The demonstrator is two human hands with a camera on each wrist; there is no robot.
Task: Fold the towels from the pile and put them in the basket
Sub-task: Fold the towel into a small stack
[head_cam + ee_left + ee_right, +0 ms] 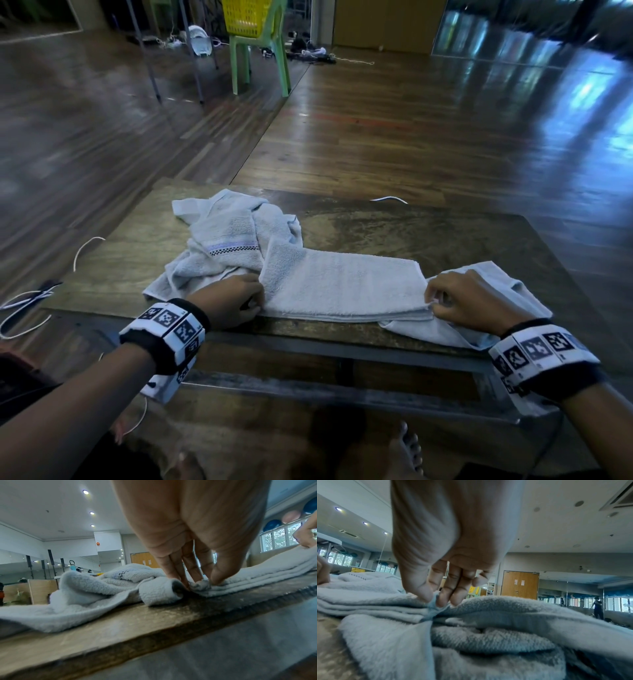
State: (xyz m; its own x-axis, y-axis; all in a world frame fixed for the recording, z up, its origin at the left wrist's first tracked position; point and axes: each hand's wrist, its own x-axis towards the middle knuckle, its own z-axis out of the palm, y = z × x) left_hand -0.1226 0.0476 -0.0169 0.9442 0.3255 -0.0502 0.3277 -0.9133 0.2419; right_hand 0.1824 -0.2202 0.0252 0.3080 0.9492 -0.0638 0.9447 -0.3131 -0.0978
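Black wristbands [164, 337], checkered marker tags

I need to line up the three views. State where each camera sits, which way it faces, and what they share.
Head: worn on the head, looking forward and down at the table; both forearms and bare feet show.
Left wrist: low at the near edge, looking along the left hand pinching the folded towel.
Right wrist: low, along the right hand.
All three share that towel.

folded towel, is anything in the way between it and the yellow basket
Nothing visible blocks it. The folded towel lies on the table; bare floor runs to the yellow basket on the green chair.
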